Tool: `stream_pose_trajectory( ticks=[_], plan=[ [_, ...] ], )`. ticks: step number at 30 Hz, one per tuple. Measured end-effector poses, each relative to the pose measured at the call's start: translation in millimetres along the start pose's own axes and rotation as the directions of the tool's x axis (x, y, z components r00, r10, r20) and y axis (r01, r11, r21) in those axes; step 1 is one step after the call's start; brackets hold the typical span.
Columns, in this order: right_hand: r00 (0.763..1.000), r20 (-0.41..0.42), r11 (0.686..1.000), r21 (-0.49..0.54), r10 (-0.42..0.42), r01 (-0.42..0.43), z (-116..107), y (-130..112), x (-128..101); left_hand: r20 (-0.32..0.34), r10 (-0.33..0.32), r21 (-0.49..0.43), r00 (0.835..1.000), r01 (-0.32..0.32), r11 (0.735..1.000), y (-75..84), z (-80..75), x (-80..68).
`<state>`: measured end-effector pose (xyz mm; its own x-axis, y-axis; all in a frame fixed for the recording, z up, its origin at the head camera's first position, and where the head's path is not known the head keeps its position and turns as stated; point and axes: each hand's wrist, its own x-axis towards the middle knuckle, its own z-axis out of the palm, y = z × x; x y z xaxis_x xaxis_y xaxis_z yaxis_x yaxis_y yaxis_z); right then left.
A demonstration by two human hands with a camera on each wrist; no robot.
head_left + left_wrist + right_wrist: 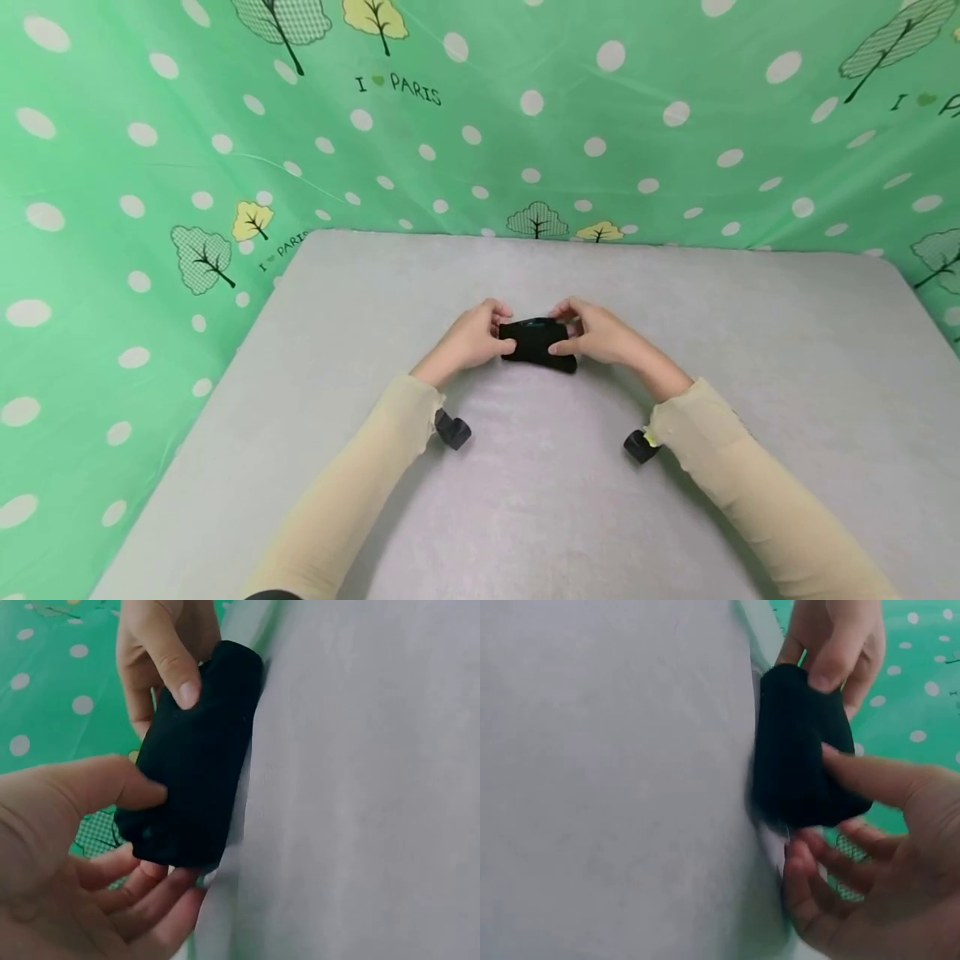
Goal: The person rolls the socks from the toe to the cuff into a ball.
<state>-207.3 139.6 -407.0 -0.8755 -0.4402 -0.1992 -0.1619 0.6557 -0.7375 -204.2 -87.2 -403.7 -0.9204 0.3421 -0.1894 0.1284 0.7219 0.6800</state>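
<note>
A black, soft-looking folded cloth bundle (531, 343) is held between both hands over the grey table. A glossy dark strip shows along its far edge in the head view. My left hand (474, 335) grips its left end, thumb on the near face and fingers curled behind. From the other side, my right hand (598, 332) pinches the right end the same way. In the left wrist view the bundle (196, 761) looks roughly rectangular with rounded ends. The right wrist view shows the bundle (799, 750) with both thumbs pressed on it; what it may contain is hidden.
The grey table (540, 500) spreads around the hands. Behind it and to the left hangs a green curtain (420, 167) with white dots and printed trees. Black wrist-camera mounts (453, 430) stick out from the beige sleeves (360, 475).
</note>
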Motion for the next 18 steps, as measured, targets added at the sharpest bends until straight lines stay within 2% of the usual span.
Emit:
stream_pose_trajectory(
  ticks=[3,7,9,11,13,14,16,18],
  plan=[
    [0.998,-0.022,0.994,0.083,-0.062,0.064,2.6,1.4,-6.2,0.03,0.06,0.01,0.998,-0.061,0.998,-2.0,-0.5,-6.7],
    [0.987,-0.057,0.983,0.1,-0.15,0.155,3.9,1.4,-15.5,0.023,0.169,-0.014,0.985,-0.168,0.986,-2.1,0.8,-18.0],
    [0.978,-0.081,0.976,0.094,-0.191,0.198,2.8,1.5,-21.3,0.028,0.218,-0.075,0.975,-0.216,0.974,-0.8,1.7,-23.7],
    [0.967,-0.106,0.968,0.07,-0.233,0.241,0.8,1.1,-28.0,0.054,0.243,-0.177,0.968,-0.231,0.957,1.9,1.7,-28.9],
    [0.951,-0.129,0.957,0.04,-0.282,0.289,-1.8,-0.1,-35.2,0.096,0.251,-0.307,0.963,-0.212,0.928,4.9,1.0,-32.7],
    [0.94,-0.14,0.948,0.018,-0.312,0.317,-3.0,-0.7,-39.0,0.122,0.245,-0.385,0.962,-0.182,0.905,6.2,0.7,-33.6],
    [0.912,-0.156,0.925,-0.03,-0.38,0.38,-5.3,-3.5,-46.4,0.173,0.219,-0.512,0.96,-0.103,0.853,7.7,0.2,-33.9],
    [0.87,-0.161,0.885,-0.084,-0.465,0.457,-6.6,-7.3,-53.1,0.248,0.198,-0.598,0.948,-0.011,0.802,8.2,1.1,-33.0]
  ],
)
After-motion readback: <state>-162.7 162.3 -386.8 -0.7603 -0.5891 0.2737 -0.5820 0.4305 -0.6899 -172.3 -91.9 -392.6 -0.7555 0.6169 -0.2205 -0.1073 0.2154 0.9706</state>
